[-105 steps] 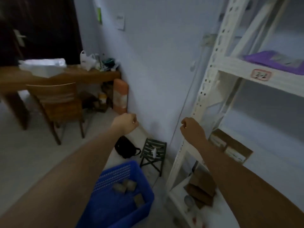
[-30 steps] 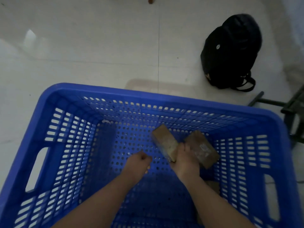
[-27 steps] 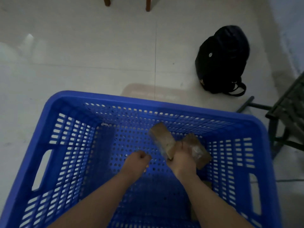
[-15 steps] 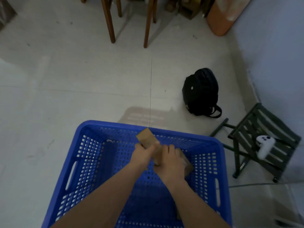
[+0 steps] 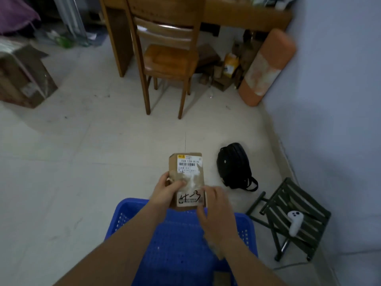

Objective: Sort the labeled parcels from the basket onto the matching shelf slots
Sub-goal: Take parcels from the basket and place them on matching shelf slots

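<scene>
Brown cardboard parcel [image 5: 186,178] sat label-up above the far rim of the blue basket [image 5: 132,205]; your left hand [image 5: 165,193] gripped its left edge, your right hand [image 5: 214,207] clasped its near right corner.

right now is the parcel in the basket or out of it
Out. Both the left hand and right hand hold the parcel up, label facing the camera, above the blue basket's far rim.

The parcel [image 5: 186,178] has risen out of the basket [image 5: 132,215], now held by both hands.
</scene>
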Motion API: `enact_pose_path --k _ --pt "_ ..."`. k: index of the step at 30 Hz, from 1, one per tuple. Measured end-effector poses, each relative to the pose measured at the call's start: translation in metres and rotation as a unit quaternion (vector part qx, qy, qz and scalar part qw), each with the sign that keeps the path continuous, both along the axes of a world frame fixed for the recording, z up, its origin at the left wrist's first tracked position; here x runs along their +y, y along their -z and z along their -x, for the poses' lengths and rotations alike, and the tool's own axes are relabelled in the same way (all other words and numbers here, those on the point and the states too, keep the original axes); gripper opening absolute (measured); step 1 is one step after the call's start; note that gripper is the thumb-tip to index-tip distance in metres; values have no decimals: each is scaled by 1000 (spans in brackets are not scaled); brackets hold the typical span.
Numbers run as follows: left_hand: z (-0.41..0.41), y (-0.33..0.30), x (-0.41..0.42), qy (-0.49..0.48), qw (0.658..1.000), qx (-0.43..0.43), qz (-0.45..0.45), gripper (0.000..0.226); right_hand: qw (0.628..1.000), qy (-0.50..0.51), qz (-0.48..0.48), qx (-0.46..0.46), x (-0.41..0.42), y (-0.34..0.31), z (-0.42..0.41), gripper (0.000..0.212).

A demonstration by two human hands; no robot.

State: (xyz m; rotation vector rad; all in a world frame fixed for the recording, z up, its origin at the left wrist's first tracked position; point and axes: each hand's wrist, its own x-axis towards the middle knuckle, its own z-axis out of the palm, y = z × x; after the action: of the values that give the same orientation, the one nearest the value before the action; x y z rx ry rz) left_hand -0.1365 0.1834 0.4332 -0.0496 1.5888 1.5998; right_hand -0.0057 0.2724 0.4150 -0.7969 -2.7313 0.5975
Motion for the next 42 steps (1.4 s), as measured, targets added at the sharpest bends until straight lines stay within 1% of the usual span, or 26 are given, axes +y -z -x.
enact_pose_path --k 4,6,9,10,13,15,17,19,21,23,25,27,29,30,32,37,39,42 --pt "22 -87 14 35 998 27 -52 34 993 47 110 -7 33 -81 8 48" --pt "32 -133 22 55 995 52 -71 34 988 52 144 5 43 -127 12 49" --pt "40 -208 32 84 988 81 -102 34 976 59 207 45 53 -201 22 42" --pt "42 -236 34 94 985 90 -114 36 973 51 218 52 56 -228 25 42" --pt "44 -321 38 104 976 121 -147 48 977 26 206 54 65 -317 25 46" --pt "42 -385 44 96 967 150 -181 47 978 18 194 74 72 -381 21 47" --pt "38 -446 48 98 953 178 -222 44 976 16 185 118 75 -444 17 42" --pt "28 -509 51 111 938 206 -256 36 965 20 186 183 73 -507 10 34" --pt "13 -566 52 134 920 226 -289 28 940 16 220 262 64 -566 -2 30" --pt "-5 -613 50 151 904 236 -321 29 909 10 267 321 54 -619 -16 31" --pt "-27 -650 50 172 887 251 -347 29 898 27 257 357 43 -664 -34 33" --pt "-49 -678 51 187 873 261 -367 36 877 54 249 408 32 -699 -55 23" --pt "-71 -698 53 215 856 263 -391 29 854 89 238 454 23 -724 -76 15" --pt "-81 -705 55 231 848 263 -399 25 850 107 226 464 18 -732 -88 15" --pt "-103 -712 59 263 838 258 -404 25 846 141 205 471 7 -741 -114 19" --pt "-178 -704 63 348 810 229 -413 33 829 258 144 474 -22 -732 -192 26" --pt "-213 -695 60 389 792 213 -420 33 809 315 115 484 -39 -722 -225 25" --pt "-267 -681 55 465 747 194 -433 34 765 385 69 511 -71 -701 -274 28"
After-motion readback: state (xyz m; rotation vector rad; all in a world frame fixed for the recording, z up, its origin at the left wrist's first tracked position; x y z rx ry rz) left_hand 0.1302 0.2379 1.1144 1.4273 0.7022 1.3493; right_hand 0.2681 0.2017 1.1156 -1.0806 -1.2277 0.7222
